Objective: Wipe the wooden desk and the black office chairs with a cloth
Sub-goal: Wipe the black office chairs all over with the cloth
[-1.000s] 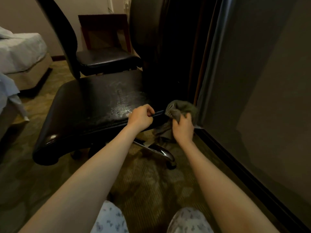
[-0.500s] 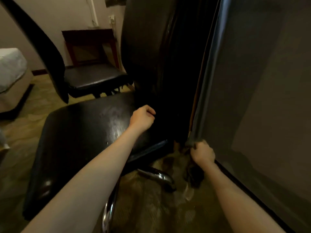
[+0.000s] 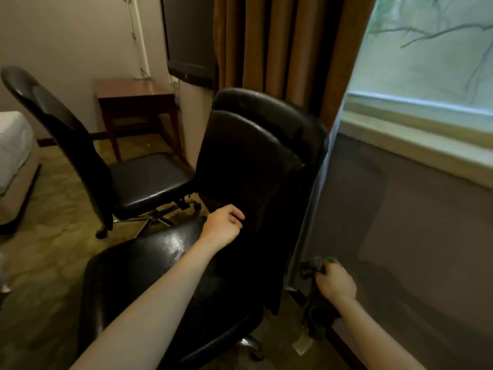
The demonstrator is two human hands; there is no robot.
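The near black office chair has a glossy seat (image 3: 149, 271) and a tall backrest (image 3: 248, 169) turned toward the curtain. My left hand (image 3: 224, 227) is curled at the backrest's lower left edge, just above the seat, and appears to grip it. Low on the right, beside the wall, my right hand (image 3: 336, 284) holds a crumpled grey cloth (image 3: 316, 266) that hangs below my fist, clear of the chair. A second black chair (image 3: 149, 180) stands behind, in front of the small wooden desk (image 3: 133, 93).
A bed (image 3: 13, 145) lies at the far left. Brown curtains (image 3: 280, 49) and a window (image 3: 426, 49) with a ledge fill the right, over a grey wall. A dark screen (image 3: 189, 36) hangs above the desk. The floor is patterned carpet (image 3: 53, 222).
My view has lifted from the seat to the whole backrest. My left hand moved from the seat's front edge to the backrest. My right hand carried the cloth right, down beside the wall.
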